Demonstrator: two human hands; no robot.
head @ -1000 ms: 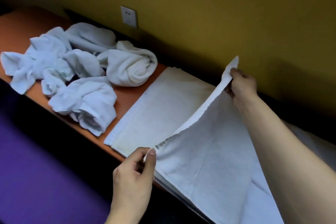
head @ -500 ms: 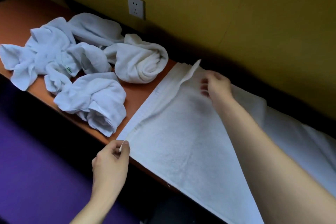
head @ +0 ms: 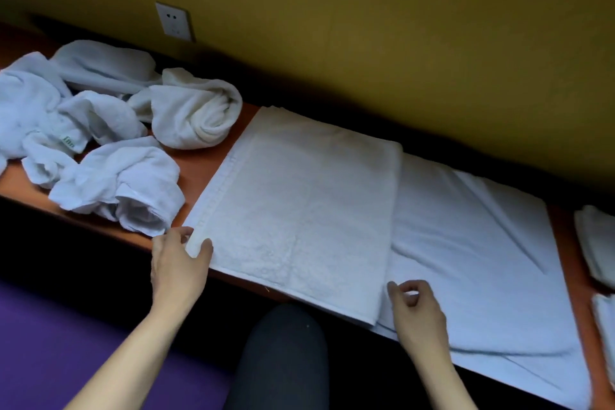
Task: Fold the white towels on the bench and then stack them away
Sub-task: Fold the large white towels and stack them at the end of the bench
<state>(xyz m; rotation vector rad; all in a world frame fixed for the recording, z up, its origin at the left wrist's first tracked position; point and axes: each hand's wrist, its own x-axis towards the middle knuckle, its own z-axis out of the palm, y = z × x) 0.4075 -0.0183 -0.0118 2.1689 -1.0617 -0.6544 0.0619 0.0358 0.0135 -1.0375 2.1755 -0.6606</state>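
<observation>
On the bench (head: pixel 213 173), a folded towel (head: pixel 299 206) lies flat in the middle, its right part overlapping a flat sheet (head: pixel 466 243) spread to the right. Left hand (head: pixel 178 265) is at the towel's near-left corner, thumb on top of the cloth and fingers just beside its left edge. Right hand (head: pixel 416 309) is above the sheet just right of the towel's near-right corner, fingers loosely curled, holding nothing. Crumpled towels (head: pixel 109 143) are heaped at the left. Folded towels (head: pixel 599 243) lie at the far right.
</observation>
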